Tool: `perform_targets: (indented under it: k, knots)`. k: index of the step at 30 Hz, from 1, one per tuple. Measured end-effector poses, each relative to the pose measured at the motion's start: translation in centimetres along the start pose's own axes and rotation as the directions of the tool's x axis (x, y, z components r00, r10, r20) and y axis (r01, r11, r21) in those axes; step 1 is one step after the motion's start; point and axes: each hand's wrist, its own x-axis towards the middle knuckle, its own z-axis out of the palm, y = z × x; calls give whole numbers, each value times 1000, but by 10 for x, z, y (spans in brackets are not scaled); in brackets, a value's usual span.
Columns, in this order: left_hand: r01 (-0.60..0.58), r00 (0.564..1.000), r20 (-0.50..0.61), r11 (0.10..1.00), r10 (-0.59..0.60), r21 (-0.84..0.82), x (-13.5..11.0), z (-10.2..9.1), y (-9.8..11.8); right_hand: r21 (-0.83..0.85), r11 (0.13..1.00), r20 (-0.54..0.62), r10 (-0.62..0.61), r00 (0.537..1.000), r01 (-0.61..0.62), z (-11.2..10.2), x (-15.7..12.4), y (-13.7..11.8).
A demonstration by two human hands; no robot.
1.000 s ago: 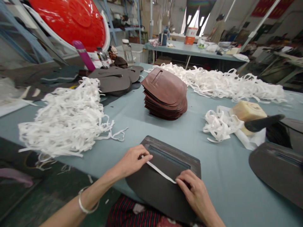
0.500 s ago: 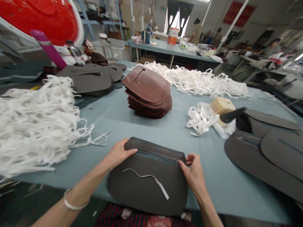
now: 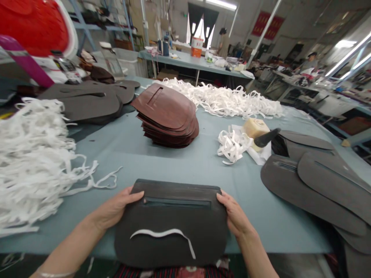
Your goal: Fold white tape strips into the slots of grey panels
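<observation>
A dark grey flat panel (image 3: 162,224) with rounded lower corners and a long slot near its top lies at the table's front edge. My left hand (image 3: 121,202) grips its upper left corner, thumb on top and fingers underneath. At the upper right corner my right hand (image 3: 233,210) holds it the same way, thumb on the face. One narrow white strip (image 3: 162,233) rests in a loose curve across the panel, touched by neither hand.
Beyond the panel stands a stack of brown slotted pieces (image 3: 168,112). White strips (image 3: 29,162) are heaped at left, with another heap (image 3: 226,100) behind. At right, a yellowish block (image 3: 255,127) and a dark-handled tool (image 3: 266,138) sit beside grey panels (image 3: 313,197).
The panel's top edge has turned from slanting to nearly level, and both hands have shifted with it. My right fingers have gone behind the corner. The white strip has changed its curve.
</observation>
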Motion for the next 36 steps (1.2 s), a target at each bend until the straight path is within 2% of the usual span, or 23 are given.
perform_targets:
  k: [4, 7, 9, 11, 13, 15, 17, 19, 23, 28, 29, 30, 31, 32, 33, 34, 35, 36]
  knots:
    - [7, 999, 33, 994, -3, -108, 1, -10, -11, 174, 984, 14, 41, 999, -43, 3, 0, 4]
    - [37, 999, 45, 986, -30, -163, -1, -13, -14, 321, 933, 86, 141, 986, -162, 1, -4, 11]
    - [62, 996, 79, 983, -49, -174, -4, -10, -14, 363, 909, 152, 157, 976, -203, -1, -8, 16]
    - [80, 993, 94, 988, -67, -136, -7, -1, -13, 355, 921, 163, 110, 980, -163, -2, -12, 19]
    - [56, 998, 42, 998, -55, -26, -9, 11, -11, 305, 947, 118, 67, 991, -100, -3, -13, 19]
    - [-18, 999, -41, 990, 24, 143, -9, 20, -9, 222, 973, 69, 57, 996, -71, -5, -13, 17]
    - [-79, 989, -91, 946, 113, 314, -7, 23, -6, 119, 991, 10, 53, 999, -53, -6, -12, 13]
    - [-102, 981, -108, 902, 160, 419, -4, 22, -4, 9, 999, -50, 43, 998, -43, -7, -11, 8]
    - [-169, 971, -69, 860, 229, 482, 2, 16, -4, -147, 989, -147, -1, 989, -21, -5, -7, 5]
    - [-280, 926, -66, 792, 372, 543, 14, 12, -11, -292, 956, -237, -78, 968, 6, -6, 7, 12]
    - [-292, 904, -89, 757, 418, 585, 14, 11, -12, -356, 934, -268, -137, 954, 34, -7, 10, 13]
    - [-304, 868, -118, 703, 483, 643, 14, 10, -12, -454, 888, -311, -238, 920, 76, -9, 12, 14]
    - [-313, 813, -141, 628, 565, 712, 11, 10, -12, -582, 804, -348, -380, 857, 120, -11, 14, 15]
    - [-313, 751, -145, 540, 644, 781, 7, 9, -12, -718, 681, -351, -537, 767, 148, -12, 14, 15]
    - [-302, 702, -123, 450, 702, 841, 1, 10, -12, -832, 534, -305, -670, 677, 153, -12, 12, 17]
    - [-292, 681, -75, 365, 729, 884, -5, 11, -13, -909, 389, -220, -752, 621, 150, -11, 9, 19]
    - [-287, 690, -15, 292, 724, 912, -13, 12, -15, -950, 271, -119, -774, 621, 155, -8, 4, 22]
    - [-288, 725, 52, 234, 687, 929, -21, 14, -19, -965, 188, -20, -743, 669, 180, -4, -1, 27]
